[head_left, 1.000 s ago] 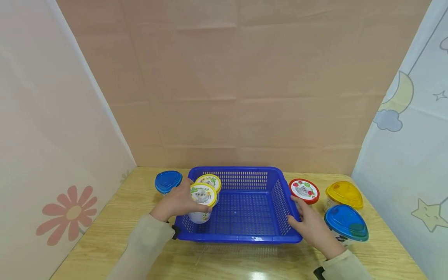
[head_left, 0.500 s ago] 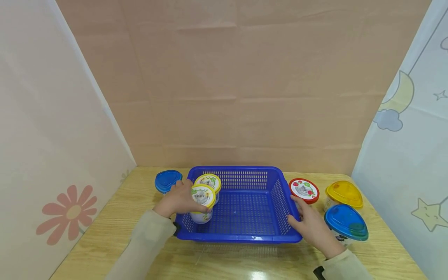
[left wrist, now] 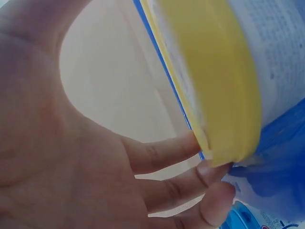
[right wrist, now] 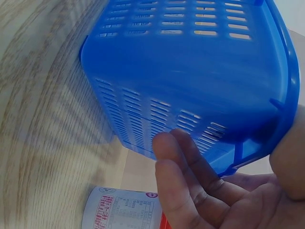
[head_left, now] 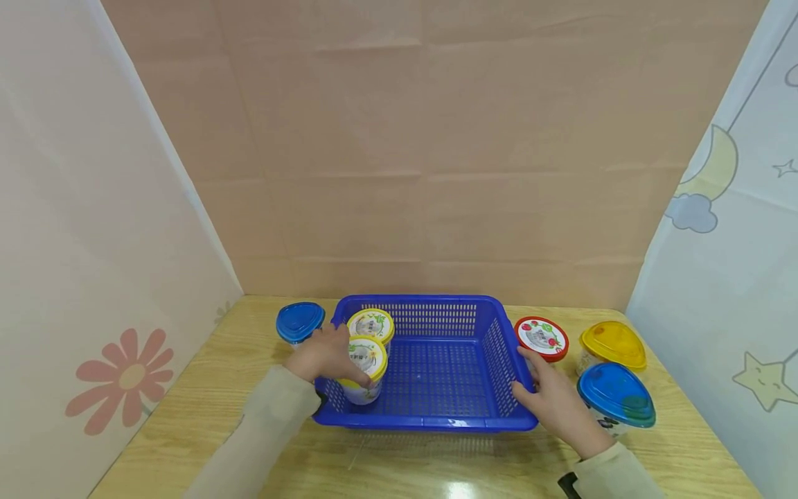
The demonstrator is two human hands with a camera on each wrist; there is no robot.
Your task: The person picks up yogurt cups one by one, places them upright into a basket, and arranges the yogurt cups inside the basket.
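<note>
In the head view, a white tub with a yellow lid [head_left: 363,395] stands inside the left part of a blue plastic basket [head_left: 430,423]. My left hand [head_left: 324,353] holds it around the lid, with the thumb on the near side. The left wrist view shows the fingertips against the rim of the yellow lid [left wrist: 219,76]. Just behind is a second yellow-lidded tub [head_left: 372,324], partly hidden by the first. My right hand [head_left: 553,402] grips the basket's right rim. Its fingers lie along the outside of the perforated wall [right wrist: 181,62] in the right wrist view.
Right of the basket stand a red-lidded tub [head_left: 541,337], a yellow-lidded container [head_left: 614,344] and a blue-lidded container [head_left: 617,395]. Another blue-lidded container [head_left: 299,321] is left of the basket, close to my left hand. A wooden table [head_left: 424,468] bears everything, with cloth-covered walls around it.
The front yellow-lidded tub has shifted slightly right and toward me inside the basket, its lid lower. My left hand has moved slightly right with it. The right hand stays on the rim.
</note>
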